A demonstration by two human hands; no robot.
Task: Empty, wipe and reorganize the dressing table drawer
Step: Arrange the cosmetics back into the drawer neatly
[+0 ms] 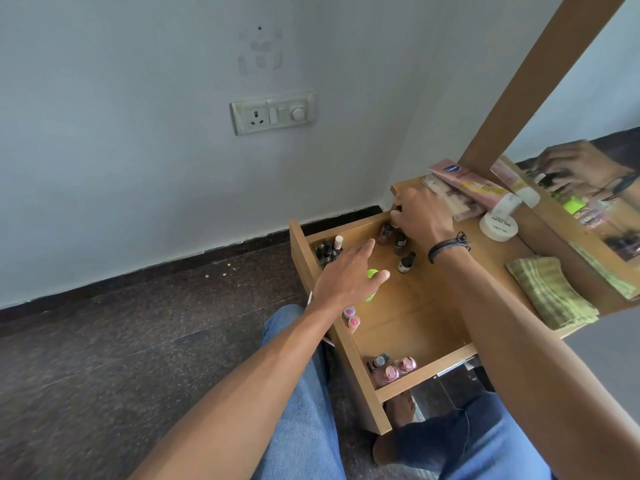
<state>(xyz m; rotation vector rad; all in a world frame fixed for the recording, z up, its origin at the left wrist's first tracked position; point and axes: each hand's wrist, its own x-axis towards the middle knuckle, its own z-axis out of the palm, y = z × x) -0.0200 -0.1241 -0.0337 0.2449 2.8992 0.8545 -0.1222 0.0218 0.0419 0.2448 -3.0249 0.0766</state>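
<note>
Drawer job, looks like the sorting stage

The drawer is pulled right out under the tabletop, with little clusters parked in its corners. The right hand has its fingers curled round the small bottles in the far corner. The left hand hovers flat and spread, holding nothing, over a green thing. I'd guess it's arranging rather than emptying, since the folded cloth lies unused. Next up is probably setting those bottles upright without toppling their neighbours.
</note>
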